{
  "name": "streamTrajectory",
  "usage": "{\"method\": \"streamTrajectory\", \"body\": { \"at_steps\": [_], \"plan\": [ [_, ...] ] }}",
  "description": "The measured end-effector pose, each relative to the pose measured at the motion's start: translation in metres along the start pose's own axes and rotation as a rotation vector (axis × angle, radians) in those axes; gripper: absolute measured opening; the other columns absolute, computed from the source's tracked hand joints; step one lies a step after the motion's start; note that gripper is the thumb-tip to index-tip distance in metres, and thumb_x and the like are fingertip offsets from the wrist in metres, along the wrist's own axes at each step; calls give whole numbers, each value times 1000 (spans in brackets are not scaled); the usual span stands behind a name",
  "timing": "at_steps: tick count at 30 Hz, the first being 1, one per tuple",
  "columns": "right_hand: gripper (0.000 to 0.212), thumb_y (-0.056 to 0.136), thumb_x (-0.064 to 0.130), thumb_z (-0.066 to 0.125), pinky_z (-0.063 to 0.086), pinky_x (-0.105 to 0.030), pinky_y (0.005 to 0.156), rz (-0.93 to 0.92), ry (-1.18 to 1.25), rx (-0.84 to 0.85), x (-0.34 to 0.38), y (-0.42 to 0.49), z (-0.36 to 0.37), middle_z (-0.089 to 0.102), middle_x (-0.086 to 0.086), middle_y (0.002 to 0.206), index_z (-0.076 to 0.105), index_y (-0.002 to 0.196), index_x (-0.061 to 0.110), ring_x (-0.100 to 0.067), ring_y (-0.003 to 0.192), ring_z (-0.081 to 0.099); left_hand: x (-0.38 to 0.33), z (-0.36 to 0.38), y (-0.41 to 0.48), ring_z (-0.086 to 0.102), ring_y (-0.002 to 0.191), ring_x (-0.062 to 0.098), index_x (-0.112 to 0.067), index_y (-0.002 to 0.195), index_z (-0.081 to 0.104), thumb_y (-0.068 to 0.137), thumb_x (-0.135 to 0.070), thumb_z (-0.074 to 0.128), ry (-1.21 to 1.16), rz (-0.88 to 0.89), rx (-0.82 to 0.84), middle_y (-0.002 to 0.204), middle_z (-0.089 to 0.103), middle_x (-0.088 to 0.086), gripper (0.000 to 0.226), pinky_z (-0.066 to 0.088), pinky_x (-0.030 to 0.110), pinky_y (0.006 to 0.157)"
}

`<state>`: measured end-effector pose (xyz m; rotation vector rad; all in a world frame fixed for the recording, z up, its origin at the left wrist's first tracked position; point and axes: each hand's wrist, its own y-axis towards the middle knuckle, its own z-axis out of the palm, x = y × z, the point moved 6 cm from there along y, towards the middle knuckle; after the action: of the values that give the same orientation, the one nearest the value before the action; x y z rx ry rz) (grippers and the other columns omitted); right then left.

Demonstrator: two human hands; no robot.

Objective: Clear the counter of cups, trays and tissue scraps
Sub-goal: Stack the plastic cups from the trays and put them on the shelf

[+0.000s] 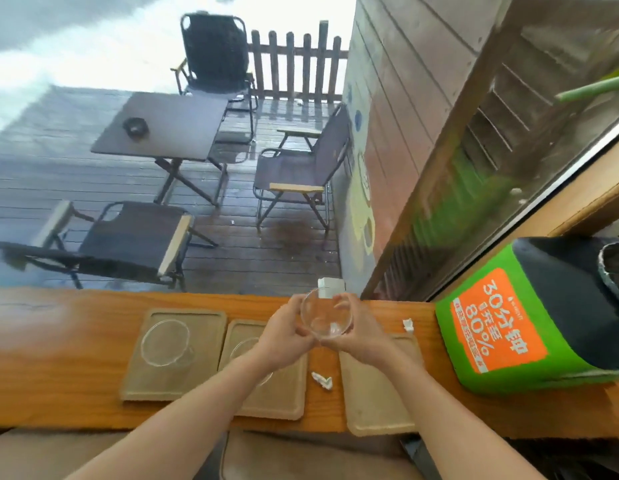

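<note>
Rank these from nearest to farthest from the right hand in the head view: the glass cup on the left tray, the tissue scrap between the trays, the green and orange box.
1. Tissue scrap: on the counter, just below the right hand, between the trays.
2. Green and orange box: at the counter's right end.
3. Glass cup: on the leftmost tray, beyond the left hand.

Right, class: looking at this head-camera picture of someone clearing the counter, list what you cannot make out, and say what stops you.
- Middle tray and the cup on it: head view, mostly covered by the left forearm.
- Right tray: its far end is behind the right hand.
- White box: partly hidden by the held glass cup.
- Left hand: its palm side is turned away.
- Tissue scraps: too small to tell the count.
</note>
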<state>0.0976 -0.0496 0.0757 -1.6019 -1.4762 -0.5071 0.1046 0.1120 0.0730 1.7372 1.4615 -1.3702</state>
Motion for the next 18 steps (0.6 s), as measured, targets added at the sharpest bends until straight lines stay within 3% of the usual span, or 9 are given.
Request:
{"method": "streamTrajectory", "body": {
  "at_steps": [3, 6, 12, 18],
  "plan": [
    [88, 60, 56, 88, 47, -5, 62, -90, -1, 19, 34, 9, 12, 45, 30, 112, 38, 131, 42, 10, 93, 58, 2, -37, -10, 73, 80, 8, -38, 122, 52, 73, -24, 84, -29, 15, -69, 116, 60, -12, 61, 58, 20, 65],
    [87, 63, 51, 89, 42, 2, 61, -141, 11, 48, 56, 11, 25, 44, 31, 112, 39, 133, 39, 25, 96, 49, 4, -64, -20, 73, 80, 9, -31, 129, 50, 74, -21, 85, -7, 32, -95, 120, 57, -10, 66, 59, 22, 68],
    [82, 65, 45, 90, 44, -1, 62, -165, 16, 87, 72, 5, 50, 52, 16, 117, 42, 131, 37, 8, 89, 58, 14, -90, -44, 71, 81, 3, -31, 129, 50, 75, -22, 85, 21, 29, -116, 114, 56, -12, 65, 57, 16, 67],
    [82, 67, 40, 90, 47, -5, 63, -143, 27, 130, 71, -2, 73, 54, 11, 123, 42, 132, 36, 4, 88, 62, 30, -99, -62, 70, 82, 5, -30, 129, 50, 74, -25, 85, 17, 14, -101, 116, 57, -11, 65, 57, 18, 70]
  ]
}}
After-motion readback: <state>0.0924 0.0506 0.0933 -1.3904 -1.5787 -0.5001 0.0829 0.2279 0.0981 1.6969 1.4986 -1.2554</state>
